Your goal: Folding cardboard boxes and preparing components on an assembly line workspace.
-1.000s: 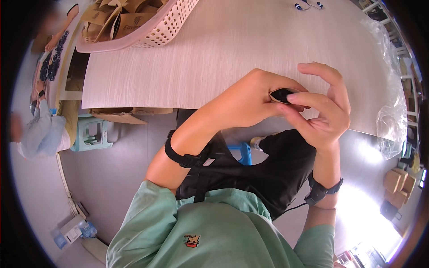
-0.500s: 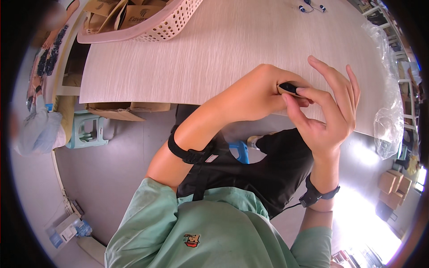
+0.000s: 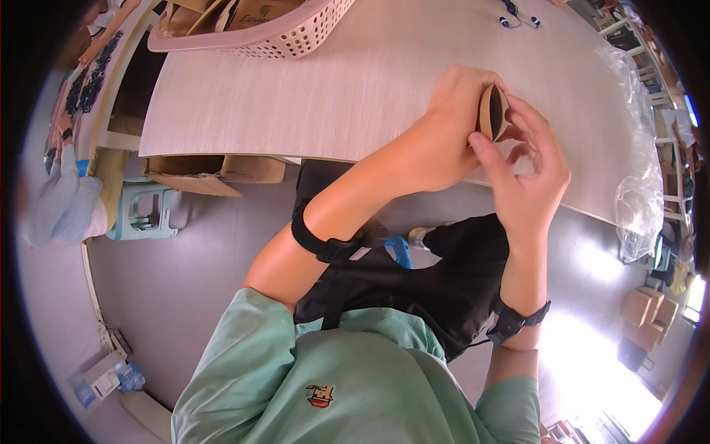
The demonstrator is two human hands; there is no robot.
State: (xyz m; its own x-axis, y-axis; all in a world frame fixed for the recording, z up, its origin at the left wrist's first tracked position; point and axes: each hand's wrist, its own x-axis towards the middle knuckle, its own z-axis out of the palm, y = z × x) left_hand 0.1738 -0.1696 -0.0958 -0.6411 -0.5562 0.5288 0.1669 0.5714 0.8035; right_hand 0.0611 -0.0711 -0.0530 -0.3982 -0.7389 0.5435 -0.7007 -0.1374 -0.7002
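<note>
A small brown kraft paper pouch (image 3: 486, 117) is held above the table's near edge, its mouth bulged into an oval facing me. The inside looks dark; whether that is a black item or shadow I cannot tell. My left hand (image 3: 455, 122) is closed round the pouch from the left, most fingers hidden behind it. My right hand (image 3: 529, 159) comes from the right, thumb on the lower end of the mouth and bent fingers against its right rim.
A pink perforated basket (image 3: 296, 38) with brown kraft packages (image 3: 259, 11) stands at the far left of the table (image 3: 310, 103). Dark wired earphones (image 3: 518, 22) lie at the back. Clear plastic wrap (image 3: 640, 177) hangs over the right edge. An open cardboard box (image 3: 192, 181) sits below the table.
Both hands moved slightly away from me with the pouch, which turned more upright with its mouth wider. The black piece at its mouth no longer sticks out. My right fingers folded in.
</note>
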